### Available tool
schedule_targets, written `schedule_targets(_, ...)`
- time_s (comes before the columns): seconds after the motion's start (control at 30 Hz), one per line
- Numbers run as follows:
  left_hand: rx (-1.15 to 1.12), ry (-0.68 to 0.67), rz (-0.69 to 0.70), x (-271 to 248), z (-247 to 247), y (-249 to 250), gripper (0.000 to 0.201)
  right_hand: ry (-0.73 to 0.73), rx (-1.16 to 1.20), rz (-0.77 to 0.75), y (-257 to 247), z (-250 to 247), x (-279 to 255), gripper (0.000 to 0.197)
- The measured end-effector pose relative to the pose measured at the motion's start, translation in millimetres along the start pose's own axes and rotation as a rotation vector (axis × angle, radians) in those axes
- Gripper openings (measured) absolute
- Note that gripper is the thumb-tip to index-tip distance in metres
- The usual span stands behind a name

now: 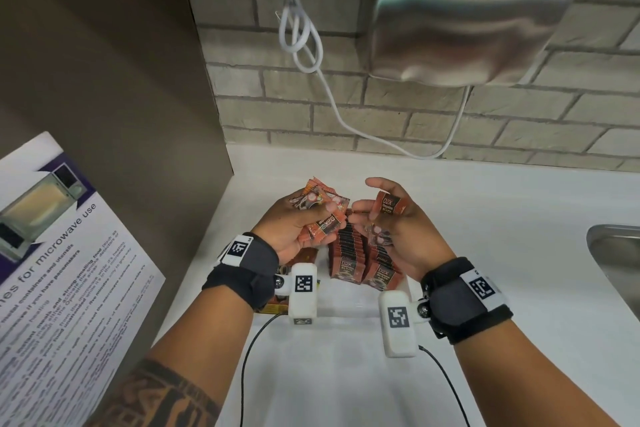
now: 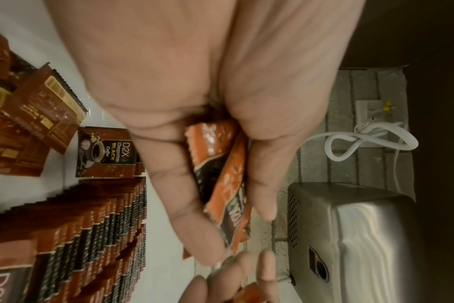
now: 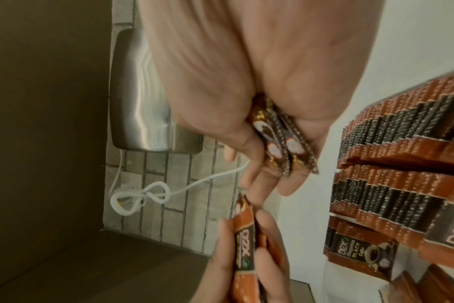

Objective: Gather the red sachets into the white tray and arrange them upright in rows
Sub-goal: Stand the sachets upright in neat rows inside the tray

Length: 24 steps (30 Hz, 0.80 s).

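At the centre of the head view both hands are raised above the white tray, each grasping red sachets. The left hand curls its fingers and thumb round a loose bunch of sachets that fans out toward the upper middle of the frame; in the left wrist view that bunch is pressed between thumb and fingers, edges pointing down the frame. The right hand pinches a smaller stack — one "D2X" face turned to the camera — and the right wrist view shows two or three sachets wedged between fingers and palm. The two hands are near each other, fingertips almost meeting.

Below them, rows of sachets stand upright in the tray, packed face to back in two lines running from the centre toward the lower middle of the frame. In the left wrist view these rows fill the lower left, with a few loose sachets lying flat at the upper left.

The tray rests on a white counter. A steel hand dryer hangs on the brick wall at the upper right, its white cord looped at the upper centre. A microwave notice fills the left edge — a sink rim shows at the right edge.
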State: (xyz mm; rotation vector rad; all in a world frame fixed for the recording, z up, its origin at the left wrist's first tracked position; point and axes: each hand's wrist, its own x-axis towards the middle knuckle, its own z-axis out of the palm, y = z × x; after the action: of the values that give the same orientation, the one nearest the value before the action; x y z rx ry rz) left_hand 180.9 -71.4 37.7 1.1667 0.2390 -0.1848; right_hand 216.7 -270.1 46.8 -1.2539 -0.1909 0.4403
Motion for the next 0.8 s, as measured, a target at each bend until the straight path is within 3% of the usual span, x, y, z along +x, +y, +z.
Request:
schedule_targets(0.1,0.001,-0.002,-0.029,0.9,4.5,0.4,0.041,0.011,-0.195,-0.009,4.7,11.8,-3.4,0.021)
schedule_targets(0.2,-0.036,0.024,-0.073,3.1,8.2,-0.9,0.043,0.085,-0.278,0.039,10.2,20.5,-2.8,0.036)
schedule_targets(0.33,-0.165,-0.008,-0.115,-0.3,7.3,-0.5,0.033,0.149,-0.236,0.036,4.0,20.3,-0.1,0.037)
schedule_targets(0.43,-0.121,-0.093,-0.124,-4.5,3.6,0.3,0.028,0.200,-0.173,0.009,-4.1,15.4,3.0,0.035)
schedule_targets(0.57,0.071,-0.195,-0.081,-9.6,7.2,-3.3,0.044,0.245,-0.099,-0.057,-8.3,17.1,7.4,0.035)
schedule_targets(0.7,0.009,-0.131,-0.024,-8.6,12.7,-4.6,0.042,0.252,-0.109,-0.093,-1.4,17.9,5.4,0.038)
schedule_targets(0.8,-0.058,-0.110,0.003,-8.5,17.4,-5.3,0.036,0.181,-0.151,-0.005,9.7,21.0,3.7,0.051)
